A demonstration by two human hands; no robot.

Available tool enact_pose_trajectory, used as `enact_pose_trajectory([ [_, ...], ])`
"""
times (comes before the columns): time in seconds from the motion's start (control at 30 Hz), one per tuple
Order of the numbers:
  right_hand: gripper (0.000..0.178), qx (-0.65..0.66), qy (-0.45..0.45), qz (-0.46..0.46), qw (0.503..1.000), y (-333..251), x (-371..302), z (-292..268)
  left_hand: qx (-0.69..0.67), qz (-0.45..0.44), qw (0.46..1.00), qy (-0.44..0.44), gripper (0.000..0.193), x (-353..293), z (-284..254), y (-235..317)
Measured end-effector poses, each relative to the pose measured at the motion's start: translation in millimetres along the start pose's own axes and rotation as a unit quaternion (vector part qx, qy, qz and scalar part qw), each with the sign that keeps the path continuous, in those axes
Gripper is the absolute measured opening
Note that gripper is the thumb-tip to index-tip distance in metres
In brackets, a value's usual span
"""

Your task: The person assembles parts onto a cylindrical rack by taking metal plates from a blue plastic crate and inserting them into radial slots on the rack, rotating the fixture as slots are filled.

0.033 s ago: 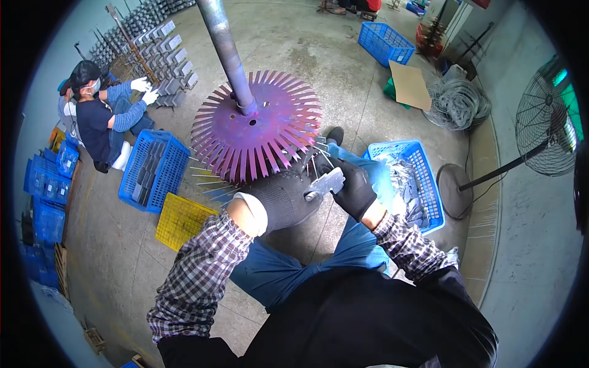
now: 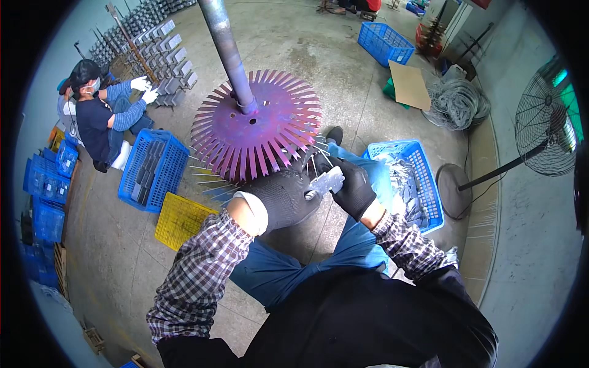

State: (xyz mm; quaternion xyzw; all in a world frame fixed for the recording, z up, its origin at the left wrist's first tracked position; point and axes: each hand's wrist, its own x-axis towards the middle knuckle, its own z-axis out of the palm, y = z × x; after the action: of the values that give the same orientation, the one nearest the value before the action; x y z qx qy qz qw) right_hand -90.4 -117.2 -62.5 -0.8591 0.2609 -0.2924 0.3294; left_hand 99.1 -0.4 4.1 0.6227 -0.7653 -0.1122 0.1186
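Just on the near side of the purple slotted disc point(image 2: 257, 119), I can see a small grey metal plate point(image 2: 329, 180) held up by two black-gloved hands. The left hand point(image 2: 283, 199) pinches its left end, fingers closed and partly hidden; the right hand point(image 2: 354, 189) has its fingers bent tight around the other end. Right of the disc sits a blue crate point(image 2: 432, 184) of metal pieces point(image 2: 405, 184); left of it, a co-worker point(image 2: 97, 132) squats.

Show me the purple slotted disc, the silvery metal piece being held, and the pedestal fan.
Purple slotted disc point(image 2: 271, 126), head view: top face
Silvery metal piece point(image 2: 329, 181), head view: flat face
Pedestal fan point(image 2: 504, 165), head view: pole
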Motion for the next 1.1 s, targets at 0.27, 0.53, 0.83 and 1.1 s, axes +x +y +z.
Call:
enact_pose_trajectory([
  [0.27,0.035,-0.006,0.023,-0.020,1.000,-5,2,-5,-0.021,-0.039,0.999,-0.015,0.048,3,-9,7],
  [0.53,0.048,-0.027,0.025,-0.045,0.998,0,1,-2,-0.005,-0.072,0.997,-0.024,0.050,4,-6,10],
  [0.83,0.073,-0.036,0.010,-0.086,0.996,11,-4,-2,-0.007,-0.105,0.993,-0.049,0.051,6,-18,20],
  [1.1,0.079,-0.067,-0.059,-0.130,0.988,20,3,-9,0.052,-0.020,0.995,0.077,0.050,-2,7,8],
])
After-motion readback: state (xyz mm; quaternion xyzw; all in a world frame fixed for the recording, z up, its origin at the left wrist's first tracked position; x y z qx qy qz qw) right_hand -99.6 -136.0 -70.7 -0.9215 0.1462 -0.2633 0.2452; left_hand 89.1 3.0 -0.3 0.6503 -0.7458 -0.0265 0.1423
